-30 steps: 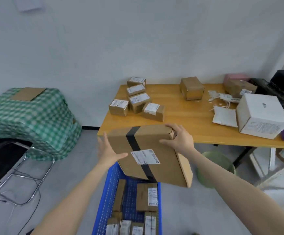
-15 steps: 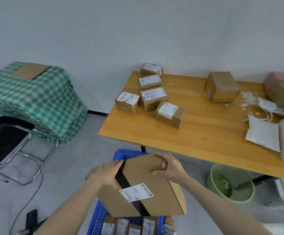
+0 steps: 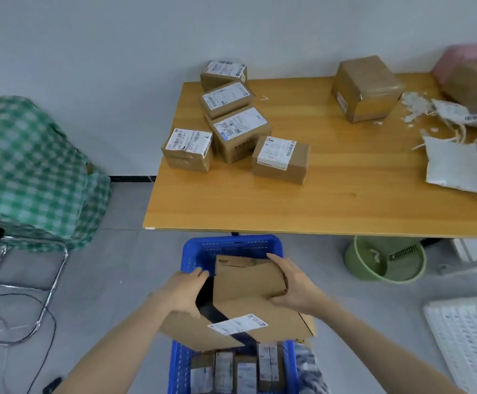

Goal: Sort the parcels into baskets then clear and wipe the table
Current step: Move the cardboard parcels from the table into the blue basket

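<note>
Pale wall and grey floor frame the wooden table (image 3: 317, 206), which fills the upper right of the view. Left of the table sits a bundle under green checked cloth (image 3: 32, 172). On the floor below the table's right end lies a white slatted crate (image 3: 470, 342), cut off by the frame. Just in front of the table's near edge stands the blue basket (image 3: 231, 243). Over it is the large parcel (image 3: 248, 294), a flat brown carton with a black tape band and a white label, tilted so its far end dips inside. A green bin (image 3: 385, 260) sits by the table's front edge, toward its right half. On the table's left part cluster five small labelled parcels (image 3: 238, 135), with a plain brown box (image 3: 365, 86) further back and a white mailer (image 3: 453, 166) near the right end among paper scraps. The left hand (image 3: 183, 294) grips the carton's left edge, fingers curled round it, and the right hand (image 3: 294, 288) clasps the right side, fingers over the top. Sorting looks about midway. The next move is probably to lower the carton fully and let go, minding the small boxes (image 3: 231, 371) standing in the basket's near end. The carton hides how much room lies beneath it, the labels are unreadable, and the items at the table's far right are cropped.
</note>
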`<act>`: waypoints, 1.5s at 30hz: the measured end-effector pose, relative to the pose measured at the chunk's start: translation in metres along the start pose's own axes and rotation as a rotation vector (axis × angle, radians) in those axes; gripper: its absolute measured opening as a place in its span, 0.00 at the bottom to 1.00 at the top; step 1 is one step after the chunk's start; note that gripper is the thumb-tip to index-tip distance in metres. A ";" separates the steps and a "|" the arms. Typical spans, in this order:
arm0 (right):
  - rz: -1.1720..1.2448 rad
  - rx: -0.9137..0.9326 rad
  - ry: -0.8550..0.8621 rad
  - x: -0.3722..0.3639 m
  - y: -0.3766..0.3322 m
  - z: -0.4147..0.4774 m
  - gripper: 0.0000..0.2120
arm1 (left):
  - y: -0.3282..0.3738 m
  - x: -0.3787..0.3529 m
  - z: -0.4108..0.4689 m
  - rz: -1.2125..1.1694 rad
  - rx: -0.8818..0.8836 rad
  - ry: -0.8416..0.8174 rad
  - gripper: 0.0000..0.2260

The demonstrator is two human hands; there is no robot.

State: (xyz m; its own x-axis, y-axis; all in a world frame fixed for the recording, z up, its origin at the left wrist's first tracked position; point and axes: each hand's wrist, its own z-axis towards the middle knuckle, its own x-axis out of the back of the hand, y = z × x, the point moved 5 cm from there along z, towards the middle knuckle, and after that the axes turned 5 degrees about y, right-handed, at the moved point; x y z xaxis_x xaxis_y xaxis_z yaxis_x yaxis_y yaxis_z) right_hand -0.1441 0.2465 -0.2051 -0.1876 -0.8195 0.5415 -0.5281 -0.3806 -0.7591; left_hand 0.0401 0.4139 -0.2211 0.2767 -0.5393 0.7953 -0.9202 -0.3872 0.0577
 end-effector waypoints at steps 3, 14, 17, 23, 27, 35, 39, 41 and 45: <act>-0.052 -0.040 -0.008 -0.048 0.017 -0.015 0.39 | -0.008 -0.025 0.001 0.047 -0.072 0.046 0.33; -0.687 0.004 0.094 -0.159 0.081 0.014 0.41 | -0.007 -0.142 0.034 0.029 -0.103 0.158 0.41; -0.728 -0.009 0.074 -0.172 0.107 0.045 0.36 | 0.009 -0.154 0.065 0.034 -0.153 0.255 0.35; -0.737 -0.119 0.017 -0.175 0.151 0.068 0.43 | 0.037 -0.154 0.108 0.055 -0.278 0.352 0.27; -0.697 -0.155 -0.029 -0.187 0.172 0.067 0.53 | 0.046 -0.158 0.120 0.051 -0.352 0.366 0.26; -0.762 -0.049 0.021 -0.207 0.171 0.094 0.44 | 0.003 -0.190 0.141 0.059 -0.302 0.380 0.33; -0.784 0.009 0.070 -0.214 0.163 0.122 0.46 | -0.016 -0.202 0.157 0.010 -0.196 0.407 0.37; -0.833 0.008 0.085 -0.206 0.165 0.141 0.48 | -0.022 -0.195 0.167 -0.012 -0.146 0.451 0.38; -0.895 0.072 0.028 -0.190 0.156 0.177 0.40 | -0.034 -0.188 0.196 0.037 -0.084 0.466 0.44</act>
State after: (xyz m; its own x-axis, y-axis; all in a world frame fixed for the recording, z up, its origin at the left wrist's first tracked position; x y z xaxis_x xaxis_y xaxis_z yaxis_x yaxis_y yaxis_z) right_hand -0.0443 0.2674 -0.4902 0.2490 -0.1928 0.9491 -0.4330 -0.8988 -0.0689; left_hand 0.0740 0.3821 -0.4909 0.1077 -0.1516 0.9826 -0.9515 -0.3022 0.0577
